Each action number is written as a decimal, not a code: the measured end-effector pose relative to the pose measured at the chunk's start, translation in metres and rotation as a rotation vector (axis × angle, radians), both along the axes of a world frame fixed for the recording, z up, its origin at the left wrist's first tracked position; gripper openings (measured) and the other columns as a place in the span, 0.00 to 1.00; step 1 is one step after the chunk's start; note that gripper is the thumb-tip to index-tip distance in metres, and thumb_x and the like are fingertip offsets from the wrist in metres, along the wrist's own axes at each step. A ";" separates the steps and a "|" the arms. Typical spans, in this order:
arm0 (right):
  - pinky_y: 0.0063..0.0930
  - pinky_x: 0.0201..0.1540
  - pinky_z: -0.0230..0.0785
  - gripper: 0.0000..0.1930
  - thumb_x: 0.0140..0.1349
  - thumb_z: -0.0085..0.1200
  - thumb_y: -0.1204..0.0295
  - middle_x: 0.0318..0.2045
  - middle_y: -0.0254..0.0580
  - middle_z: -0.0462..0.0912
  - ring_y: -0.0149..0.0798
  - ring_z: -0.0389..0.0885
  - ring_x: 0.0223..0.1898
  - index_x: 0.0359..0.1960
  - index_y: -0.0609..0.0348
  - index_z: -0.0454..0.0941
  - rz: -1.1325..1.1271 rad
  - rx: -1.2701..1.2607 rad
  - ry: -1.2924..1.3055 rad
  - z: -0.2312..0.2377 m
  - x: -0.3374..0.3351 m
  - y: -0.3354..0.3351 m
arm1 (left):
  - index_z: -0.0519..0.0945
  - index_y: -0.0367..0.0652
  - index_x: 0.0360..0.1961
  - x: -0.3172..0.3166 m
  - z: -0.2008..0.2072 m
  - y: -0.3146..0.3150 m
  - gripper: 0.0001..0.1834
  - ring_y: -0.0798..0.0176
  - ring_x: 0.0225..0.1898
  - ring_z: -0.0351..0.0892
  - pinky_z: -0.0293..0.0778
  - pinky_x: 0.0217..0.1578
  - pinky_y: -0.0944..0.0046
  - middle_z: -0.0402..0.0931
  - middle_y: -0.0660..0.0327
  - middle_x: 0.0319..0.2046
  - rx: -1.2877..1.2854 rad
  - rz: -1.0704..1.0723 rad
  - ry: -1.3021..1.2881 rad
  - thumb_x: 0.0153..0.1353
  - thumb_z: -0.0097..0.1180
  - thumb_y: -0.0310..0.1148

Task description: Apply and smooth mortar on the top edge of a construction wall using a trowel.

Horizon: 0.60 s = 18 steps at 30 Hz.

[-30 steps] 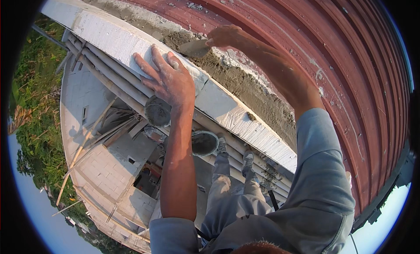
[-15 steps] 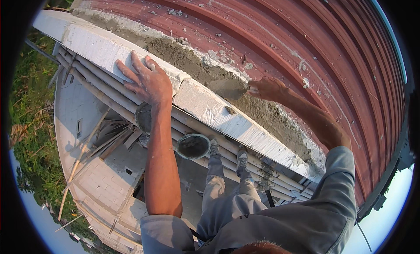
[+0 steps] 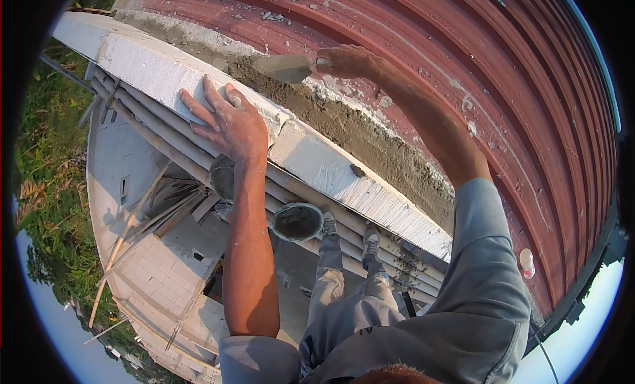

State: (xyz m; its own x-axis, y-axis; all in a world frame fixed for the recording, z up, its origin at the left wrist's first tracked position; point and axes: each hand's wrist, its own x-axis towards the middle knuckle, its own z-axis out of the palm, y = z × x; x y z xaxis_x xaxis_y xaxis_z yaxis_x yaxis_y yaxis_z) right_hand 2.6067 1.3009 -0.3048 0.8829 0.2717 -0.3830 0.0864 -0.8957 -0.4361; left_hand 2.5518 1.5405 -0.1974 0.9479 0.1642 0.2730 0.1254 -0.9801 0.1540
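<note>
My left hand (image 3: 237, 125) lies with spread fingers on the outer face of a white block wall (image 3: 155, 66), close to a joint between two blocks. In my right hand (image 3: 340, 61) is a trowel (image 3: 286, 68), gripped by its handle, which my fingers mostly hide. Its grey blade points left and lies over a strip of wet mortar (image 3: 344, 123) that fills the gap between the wall and the red metal roofing. A small lump of mortar (image 3: 358, 170) sticks to the wall's face to the right of my left hand.
Ribbed red roofing (image 3: 423, 46) with scattered crumbs spreads beyond the wall. Below, my shoes (image 3: 371, 242) stand on bamboo poles (image 3: 344, 233), beside a bucket of mortar (image 3: 297, 222) and a second container (image 3: 223, 175). A deep drop shows on the left. A small bottle (image 3: 526, 262) rests on the roofing.
My right hand has carried the trowel left and farther along the mortar strip. My left hand stays on the wall. A bottle at the right has come into sight.
</note>
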 end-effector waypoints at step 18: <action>0.45 0.44 0.75 0.24 0.61 0.50 0.45 0.34 0.47 0.83 0.49 0.83 0.40 0.53 0.42 0.74 0.104 -0.132 0.291 0.022 -0.178 -0.078 | 0.59 0.49 0.67 -0.004 0.008 -0.002 0.26 0.33 0.65 0.53 0.60 0.59 0.40 0.41 0.48 0.70 -0.075 0.036 0.102 0.71 0.35 0.46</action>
